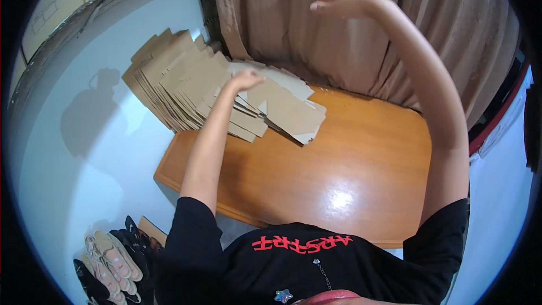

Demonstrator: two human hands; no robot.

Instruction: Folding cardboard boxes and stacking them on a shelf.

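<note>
My left hand (247,81) reaches over a fanned stack of flat, die-cut brown cardboard sheets (186,76). Its fingers stretch to the right above the top sheets, and it grips nothing that I can see. Whether the fingertips touch the cardboard I cannot tell. Up in front of the brown curtain, away from the stack, is my right hand (341,1). Its fingers are loosely curled, and nothing shows in them. A top cardboard sheet (291,110) lies on the wooden table (350,158), with pale undersides showing among the sheets nearby.
Behind the table hangs a brown curtain (316,45). A pale blue wall (84,135) stands on the left, with cartons (59,8) on a shelf above. Several shoes (116,260) sit at the lower left. The stack leans toward the wall.
</note>
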